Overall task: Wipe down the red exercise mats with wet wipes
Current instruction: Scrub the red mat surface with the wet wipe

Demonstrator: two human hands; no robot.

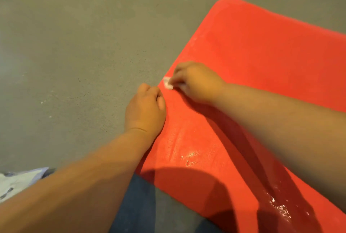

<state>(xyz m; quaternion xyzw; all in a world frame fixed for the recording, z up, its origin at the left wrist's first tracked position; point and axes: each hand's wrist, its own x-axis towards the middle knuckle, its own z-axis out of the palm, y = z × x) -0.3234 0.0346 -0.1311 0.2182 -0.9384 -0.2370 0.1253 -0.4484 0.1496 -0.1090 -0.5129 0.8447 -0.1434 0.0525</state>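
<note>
Wiping is happening at the 9 o'clock edge of the red mat [262,55], which is lying on the floor [74,45]. There the right hand [196,83] is pinching a small folded wet wipe [168,83]. The left hand [145,107] is curling beside that edge, and I cannot tell whether it is gripping it. Pressing the wipe flat and overlapping strokes toward 3 o'clock is looking wisest.

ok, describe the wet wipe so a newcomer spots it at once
Take the big red round-cornered exercise mat on the grey floor and follow its left edge to the person's right hand. Its fingertips pinch a small white folded wet wipe against the mat: a solid scrap, unlike the glinting wet patches nearer the camera.
</note>
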